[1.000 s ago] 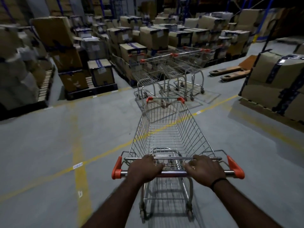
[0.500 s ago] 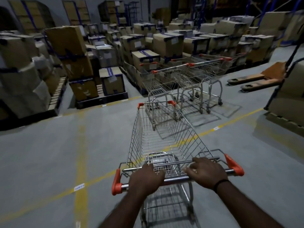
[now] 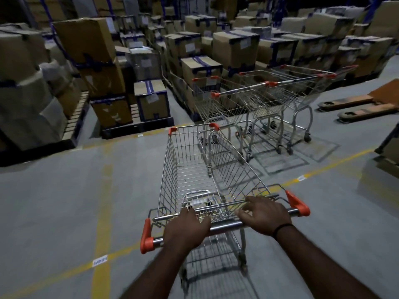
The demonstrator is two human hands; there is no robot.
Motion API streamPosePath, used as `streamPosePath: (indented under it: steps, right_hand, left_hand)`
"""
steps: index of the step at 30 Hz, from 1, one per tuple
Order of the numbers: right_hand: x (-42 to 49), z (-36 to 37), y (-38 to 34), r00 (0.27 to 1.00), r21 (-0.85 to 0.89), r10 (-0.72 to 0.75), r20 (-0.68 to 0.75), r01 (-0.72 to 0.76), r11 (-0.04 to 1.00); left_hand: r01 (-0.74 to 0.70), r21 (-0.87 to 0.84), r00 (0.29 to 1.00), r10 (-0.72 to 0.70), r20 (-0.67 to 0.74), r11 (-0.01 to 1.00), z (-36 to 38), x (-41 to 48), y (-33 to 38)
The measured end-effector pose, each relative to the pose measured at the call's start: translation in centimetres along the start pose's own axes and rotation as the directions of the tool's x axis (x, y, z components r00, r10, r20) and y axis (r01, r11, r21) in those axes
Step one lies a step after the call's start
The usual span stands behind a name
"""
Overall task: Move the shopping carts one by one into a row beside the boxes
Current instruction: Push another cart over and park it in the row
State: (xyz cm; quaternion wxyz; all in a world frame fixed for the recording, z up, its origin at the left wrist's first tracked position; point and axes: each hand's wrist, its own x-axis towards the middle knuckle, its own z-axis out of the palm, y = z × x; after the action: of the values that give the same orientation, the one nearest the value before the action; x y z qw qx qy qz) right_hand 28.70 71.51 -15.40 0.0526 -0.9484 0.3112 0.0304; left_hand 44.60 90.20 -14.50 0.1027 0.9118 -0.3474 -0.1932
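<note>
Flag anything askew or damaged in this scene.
The tall carton stack at left appears to lean, its top carton tilted; the cartons further left look crushed and sagging. The parked carts stand in a row.

An empty wire shopping cart point(image 3: 194, 169), fitted with orange handle ends and orange front corner caps, was stood upright on its wheels, turned slightly to the left, with its nose pointed toward the stacked, tape-bound cardboard boxes point(image 3: 200, 67). Just ahead and to its right, three similar parked carts point(image 3: 265, 102) were ranged side by side against those boxes.
</note>
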Motion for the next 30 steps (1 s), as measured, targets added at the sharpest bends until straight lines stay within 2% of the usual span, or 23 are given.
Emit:
streamPosePath:
  steps: [9,26,30]
  right_hand:
    - [15.6,-1.7,2.1,0.990,0.014,-0.109,-0.091,0.111,0.994]
    - [41.4,-3.2,2.5,0.970,-0.021,-0.241,-0.046,0.240,0.971]
    - [47.6,-3.4,1.8,0.975,-0.012,-0.218,-0.052,0.217,0.976]
  left_hand:
    - [0.098,-0.027,0.993,-0.099,-0.068,0.995,-3.9,12.8,1.8]
    - [0.230,0.014,0.966,-0.226,-0.129,0.973,-11.7,35.0,2.0]
    - [0.233,-0.001,0.964,-0.231,-0.129,0.972,-13.8,40.6,0.8]
